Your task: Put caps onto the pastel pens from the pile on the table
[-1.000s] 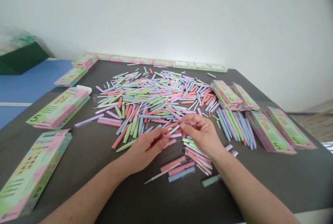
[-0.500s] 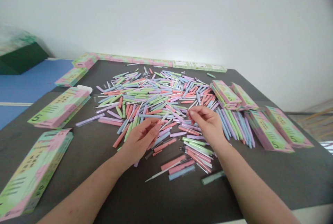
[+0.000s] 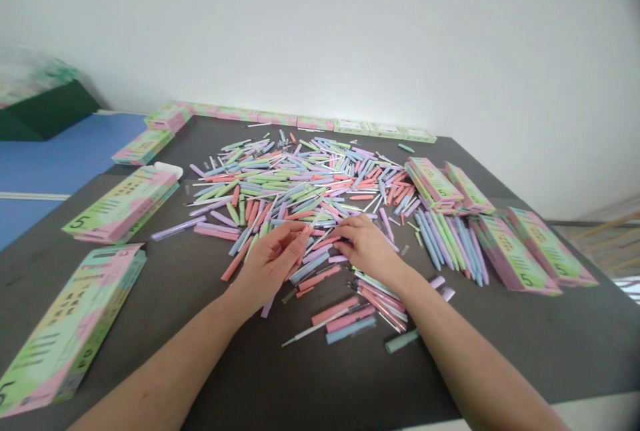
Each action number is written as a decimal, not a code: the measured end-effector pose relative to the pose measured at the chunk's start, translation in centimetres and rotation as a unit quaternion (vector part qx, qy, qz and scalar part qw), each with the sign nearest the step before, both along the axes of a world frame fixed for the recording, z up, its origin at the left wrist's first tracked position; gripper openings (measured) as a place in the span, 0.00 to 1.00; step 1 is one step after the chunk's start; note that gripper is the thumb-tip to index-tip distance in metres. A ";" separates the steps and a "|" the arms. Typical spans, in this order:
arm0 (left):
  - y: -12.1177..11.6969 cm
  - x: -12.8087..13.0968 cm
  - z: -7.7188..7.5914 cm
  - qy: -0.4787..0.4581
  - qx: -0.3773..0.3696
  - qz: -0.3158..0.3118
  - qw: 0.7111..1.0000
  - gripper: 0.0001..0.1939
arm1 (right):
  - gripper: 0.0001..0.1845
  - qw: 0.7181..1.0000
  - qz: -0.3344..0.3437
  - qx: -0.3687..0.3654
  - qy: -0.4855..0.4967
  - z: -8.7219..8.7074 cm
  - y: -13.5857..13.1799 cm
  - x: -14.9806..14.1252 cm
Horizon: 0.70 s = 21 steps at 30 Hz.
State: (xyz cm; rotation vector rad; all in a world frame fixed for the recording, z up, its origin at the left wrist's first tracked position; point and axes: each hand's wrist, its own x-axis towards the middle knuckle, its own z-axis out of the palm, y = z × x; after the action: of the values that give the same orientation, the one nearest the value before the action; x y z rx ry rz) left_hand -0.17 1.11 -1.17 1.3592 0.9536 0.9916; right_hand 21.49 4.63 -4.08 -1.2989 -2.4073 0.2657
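Observation:
A dense heap of pastel pen barrels and thin white refills covers the middle of the dark table. My left hand rises at the heap's near edge, its fingertips together beside a pink barrel; any small piece held there is hidden. My right hand lies low over loose pens, fingers pointing left toward my left hand. Just below it are pink pen barrels and a white refill.
Pastel pen boxes with a printed 5 lie around the table, some stacked at right. Blue and lilac pens lie side by side there. A green barrel rests near the front. A dark green box stands beyond the table.
The hands parted after pinching a thin white piece together, then came close again. My right hand has dropped lower onto the pens, and the view has tilted slightly.

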 end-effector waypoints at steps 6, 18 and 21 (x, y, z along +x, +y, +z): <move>0.0 0.0 0.0 0.000 0.000 0.005 1.000 0.16 | 0.05 0.999 -0.010 -0.004 -0.031 0.0 0.1 -0.2; -0.3 -0.1 -0.1 -0.005 0.009 -0.009 1.000 0.15 | 0.16 0.825 -0.014 -0.280 0.491 2.5 -2.5 1.2; -0.5 0.0 0.0 -0.002 0.005 -0.023 1.000 0.16 | 0.16 0.779 -0.029 -0.299 0.551 2.7 -2.6 0.9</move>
State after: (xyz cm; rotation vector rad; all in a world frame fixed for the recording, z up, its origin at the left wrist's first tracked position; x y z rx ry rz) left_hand -0.22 0.59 -1.19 1.3801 0.9111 0.9649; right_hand 22.35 2.00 -1.39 -0.9529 -1.2622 1.4088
